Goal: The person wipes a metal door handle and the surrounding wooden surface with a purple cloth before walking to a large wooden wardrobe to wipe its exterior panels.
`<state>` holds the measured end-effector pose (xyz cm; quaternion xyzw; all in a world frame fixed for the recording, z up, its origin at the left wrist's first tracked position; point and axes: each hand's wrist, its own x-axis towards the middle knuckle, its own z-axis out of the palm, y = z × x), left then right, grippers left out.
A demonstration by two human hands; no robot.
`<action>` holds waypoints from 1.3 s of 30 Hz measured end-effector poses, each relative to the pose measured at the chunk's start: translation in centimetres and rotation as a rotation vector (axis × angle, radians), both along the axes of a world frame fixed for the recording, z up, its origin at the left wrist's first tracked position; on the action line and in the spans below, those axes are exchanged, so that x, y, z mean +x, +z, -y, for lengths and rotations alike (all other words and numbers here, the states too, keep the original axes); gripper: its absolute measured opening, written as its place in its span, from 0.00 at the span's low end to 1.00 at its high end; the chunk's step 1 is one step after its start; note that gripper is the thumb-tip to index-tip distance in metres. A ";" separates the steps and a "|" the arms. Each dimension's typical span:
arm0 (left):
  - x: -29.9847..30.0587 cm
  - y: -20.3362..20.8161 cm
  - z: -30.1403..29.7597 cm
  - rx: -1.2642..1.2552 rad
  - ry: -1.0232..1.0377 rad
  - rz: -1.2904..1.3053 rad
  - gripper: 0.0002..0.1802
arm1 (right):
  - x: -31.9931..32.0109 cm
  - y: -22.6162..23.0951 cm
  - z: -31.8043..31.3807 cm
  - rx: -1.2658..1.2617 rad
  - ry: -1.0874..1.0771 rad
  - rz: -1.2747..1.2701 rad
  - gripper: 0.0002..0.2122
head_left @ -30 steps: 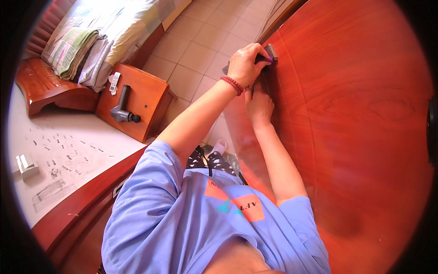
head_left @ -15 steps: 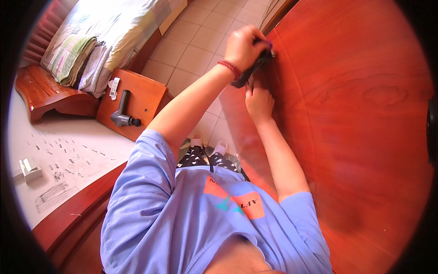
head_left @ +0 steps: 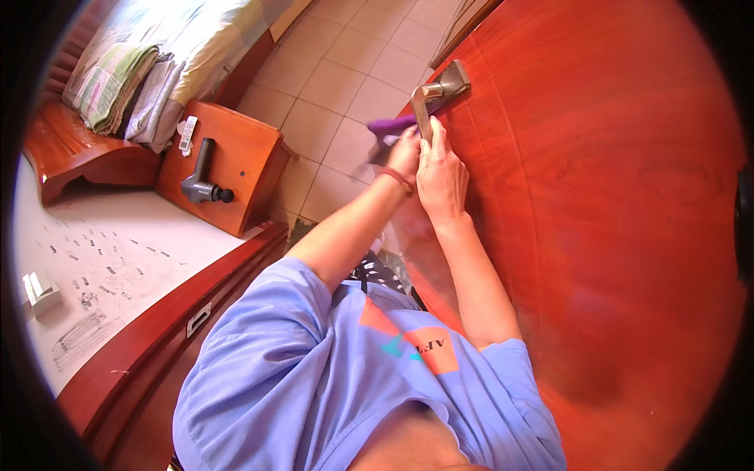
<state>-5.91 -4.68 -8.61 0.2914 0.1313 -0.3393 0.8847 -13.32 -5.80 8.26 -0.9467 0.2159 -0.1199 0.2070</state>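
A bent metal door handle (head_left: 424, 102) sticks out from a squarish metal plate (head_left: 453, 79) at the edge of a large red-brown wooden door (head_left: 613, 196). My right hand (head_left: 442, 179) is closed round the free end of the handle. Close beside it on the left, my left hand (head_left: 404, 157), with a red cord bracelet on its wrist, is closed on a purple cloth (head_left: 390, 125). The cloth extends past my fingers and reaches behind the handle; part of it is blurred.
To the left, a massage gun (head_left: 204, 179) and a white remote control (head_left: 188, 135) lie on a small wooden table (head_left: 255, 149). Folded cloths (head_left: 118, 82) rest beside a bed (head_left: 200, 39). A marked white surface (head_left: 118, 259) holds a small white box (head_left: 42, 293).
My left hand has drawn back toward me with the cloth, uncovering the metal handle and its plate. The right hand stays at the handle's end. My view has shifted slightly.
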 end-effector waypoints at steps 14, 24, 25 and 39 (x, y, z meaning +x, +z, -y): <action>1.0 9.9 -3.8 -0.729 -0.302 -0.150 0.30 | 0.3 1.1 1.3 -0.298 0.062 -0.201 0.25; 3.8 10.1 -2.9 -0.285 -0.382 0.044 0.17 | -4.4 2.2 -0.5 -0.123 0.039 0.013 0.31; 3.4 10.5 -3.3 -0.327 -0.390 0.019 0.20 | -4.7 1.9 -0.4 -0.196 0.013 0.176 0.34; 1.8 12.2 -8.1 0.052 -0.562 0.472 0.29 | -4.5 1.2 1.4 -0.255 -0.014 -0.187 0.21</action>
